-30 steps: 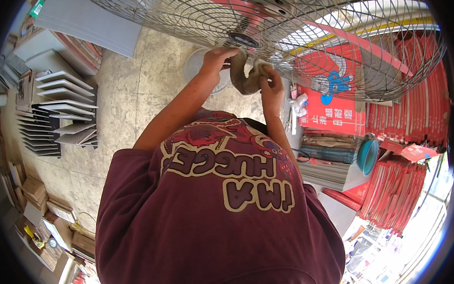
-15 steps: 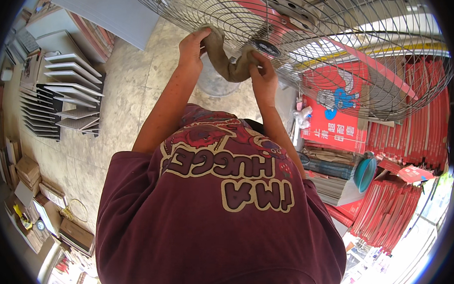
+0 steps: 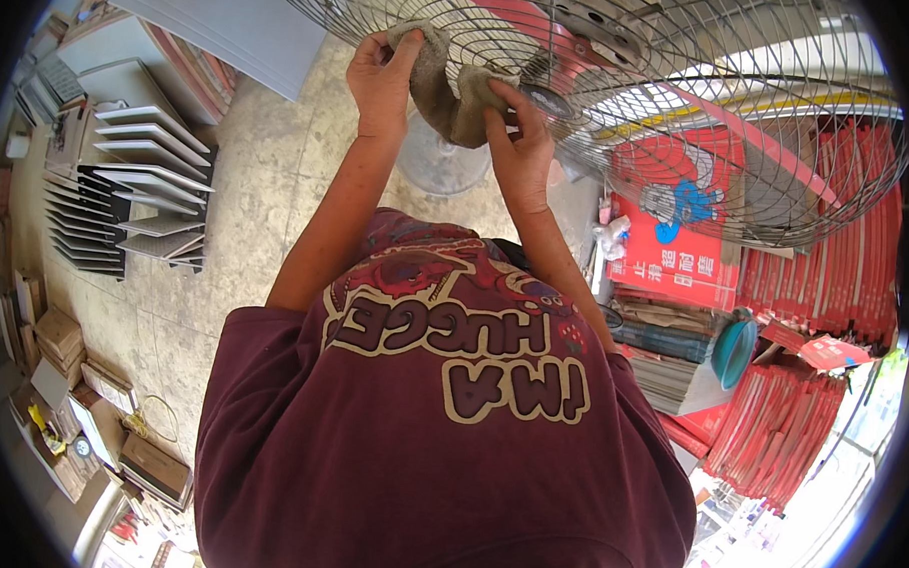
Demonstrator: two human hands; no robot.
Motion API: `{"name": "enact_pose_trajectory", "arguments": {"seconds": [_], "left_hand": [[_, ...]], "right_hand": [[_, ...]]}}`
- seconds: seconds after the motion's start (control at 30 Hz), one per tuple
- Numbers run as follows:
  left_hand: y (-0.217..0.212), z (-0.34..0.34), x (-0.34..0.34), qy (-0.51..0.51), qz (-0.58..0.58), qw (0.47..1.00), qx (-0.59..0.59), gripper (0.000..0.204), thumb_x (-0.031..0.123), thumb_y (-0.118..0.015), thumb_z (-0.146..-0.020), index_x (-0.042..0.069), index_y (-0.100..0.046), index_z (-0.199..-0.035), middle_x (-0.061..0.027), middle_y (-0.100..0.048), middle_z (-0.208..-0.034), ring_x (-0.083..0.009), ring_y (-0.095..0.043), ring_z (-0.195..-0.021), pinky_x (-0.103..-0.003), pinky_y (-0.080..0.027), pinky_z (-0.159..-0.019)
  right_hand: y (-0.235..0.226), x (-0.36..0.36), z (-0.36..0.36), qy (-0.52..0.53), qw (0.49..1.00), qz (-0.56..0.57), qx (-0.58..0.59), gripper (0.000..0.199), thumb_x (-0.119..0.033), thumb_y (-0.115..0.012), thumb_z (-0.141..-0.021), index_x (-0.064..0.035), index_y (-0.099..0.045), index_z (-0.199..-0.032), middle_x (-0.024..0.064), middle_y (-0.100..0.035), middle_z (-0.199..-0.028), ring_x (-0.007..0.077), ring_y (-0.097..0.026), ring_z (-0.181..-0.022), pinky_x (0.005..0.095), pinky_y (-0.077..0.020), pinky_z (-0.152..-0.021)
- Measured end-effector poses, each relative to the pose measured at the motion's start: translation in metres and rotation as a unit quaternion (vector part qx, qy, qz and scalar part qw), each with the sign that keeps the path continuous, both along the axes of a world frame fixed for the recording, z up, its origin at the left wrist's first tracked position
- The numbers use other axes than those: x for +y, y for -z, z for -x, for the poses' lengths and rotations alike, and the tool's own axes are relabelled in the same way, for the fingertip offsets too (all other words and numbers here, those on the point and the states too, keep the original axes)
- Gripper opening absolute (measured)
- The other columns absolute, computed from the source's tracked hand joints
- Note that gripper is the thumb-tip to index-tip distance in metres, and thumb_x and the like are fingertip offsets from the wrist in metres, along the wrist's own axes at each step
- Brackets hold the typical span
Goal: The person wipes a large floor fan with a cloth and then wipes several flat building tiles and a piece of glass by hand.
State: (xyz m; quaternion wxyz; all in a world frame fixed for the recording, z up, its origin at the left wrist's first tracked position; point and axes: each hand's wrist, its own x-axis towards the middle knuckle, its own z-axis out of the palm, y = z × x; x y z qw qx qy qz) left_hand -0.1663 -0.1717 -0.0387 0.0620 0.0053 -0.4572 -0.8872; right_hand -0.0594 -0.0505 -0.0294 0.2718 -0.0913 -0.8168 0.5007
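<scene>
- Since the earlier frames, both hands have travelled leftward and upward along the wire fan guard point(image 3: 681, 112), and the cloth point(image 3: 446, 88) has gone with them; it previously sat nearer the hub.
- Left hand point(image 3: 382, 76): closed, fingers wrapped over the left end of the cloth, pressing it against the guard wires.
- Right hand point(image 3: 519, 146): closed on the right end of the cloth, fingers pinching it against the guard just beside the round centre cap point(image 3: 546, 99).
- Cloth: grey-brown, crumpled, sagging in a loop between the two hands, in contact with the outer face of the guard.
- Fan guard: large, round, of thin metal wire, filling the top of the view; red blades point(image 3: 721, 113) are visible behind the wires.
- Fan base point(image 3: 438, 168): a round pale disc on the floor, directly below the hands.
- Floor point(image 3: 224, 276): mottled concrete, worn.
- Left of the person: a dark rack of grey tiered trays point(image 3: 147, 188), with grey flat panels point(image 3: 233, 21) leaning above it.
- Right of the person: stacks of red packets point(image 3: 825, 287), a red printed box point(image 3: 681, 247), a teal bowl point(image 3: 732, 352) standing on edge, and stacked papers point(image 3: 662, 366).
- Lower left: cardboard boxes point(image 3: 57, 335) along the edge.
- Wearer's maroon printed shirt point(image 3: 439, 434) fills the lower centre.
</scene>
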Motion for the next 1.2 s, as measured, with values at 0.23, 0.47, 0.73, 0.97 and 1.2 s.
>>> {"name": "enact_pose_trajectory", "arguments": {"seconds": [0.23, 0.47, 0.73, 0.97, 1.2], "left_hand": [[0.028, -0.008, 0.017, -0.015, 0.004, 1.0, 0.001, 0.016, 0.015, -0.068, -0.078, 0.003, -0.058, -0.078, 0.0053, -0.051, -0.071, -0.0024, -0.043, -0.065, -0.018, -0.034, -0.056], [0.045, -0.042, 0.053, 0.106, 0.048, 0.991, -0.059, 0.018, 0.011, -0.068, -0.078, -0.001, -0.057, -0.085, -0.0022, -0.06, -0.077, -0.0051, -0.05, -0.065, -0.02, -0.04, -0.055], [0.021, -0.058, 0.058, 0.124, 0.057, 0.991, -0.014, 0.017, 0.007, -0.069, -0.077, -0.001, -0.057, -0.085, -0.0001, -0.058, -0.075, -0.0039, -0.05, -0.065, -0.019, -0.04, -0.056], [-0.031, -0.078, 0.066, 0.084, 0.17, 0.961, 0.2, 0.014, 0.001, -0.066, -0.075, 0.001, -0.059, -0.088, 0.0031, -0.058, -0.077, -0.002, -0.049, -0.067, -0.017, -0.04, -0.059], [-0.005, -0.049, 0.063, 0.079, 0.136, 0.981, 0.114, 0.015, 0.007, -0.069, -0.073, 0.0, -0.057, -0.077, 0.0034, -0.053, -0.064, -0.002, -0.044, -0.058, -0.019, -0.038, -0.05]], "right_hand": [[0.029, 0.032, -0.025, 0.017, 0.997, 0.053, -0.044, 0.03, 0.0, -0.057, -0.08, -0.007, -0.06, -0.109, 0.0025, -0.063, -0.097, 0.0079, -0.057, -0.073, 0.0211, -0.0461, -0.063], [0.04, 0.066, -0.053, 0.059, 0.989, 0.131, -0.033, 0.032, 0.004, -0.054, -0.082, -0.0027, -0.057, -0.113, 0.0018, -0.061, -0.1, 0.0054, -0.055, -0.079, 0.019, -0.0438, -0.069], [0.006, 0.067, -0.082, 0.123, 0.988, 0.092, -0.029, 0.027, -0.001, -0.057, -0.08, -0.0054, -0.061, -0.107, 0.0027, -0.063, -0.1, 0.0083, -0.057, -0.077, 0.0209, -0.0459, -0.061], [-0.056, 0.041, -0.06, 0.043, 0.994, -0.072, 0.071, 0.028, 0.002, -0.058, -0.077, -0.0074, -0.062, -0.104, 0.0027, -0.06, -0.087, 0.0086, -0.054, -0.07, 0.0207, -0.0428, -0.054], [-0.045, 0.042, -0.048, 0.081, 0.992, -0.078, 0.05, 0.025, 0.001, -0.058, -0.077, -0.007, -0.064, -0.1, 0.003, -0.061, -0.085, 0.0082, -0.053, -0.064, 0.0205, -0.041, -0.051]]}}
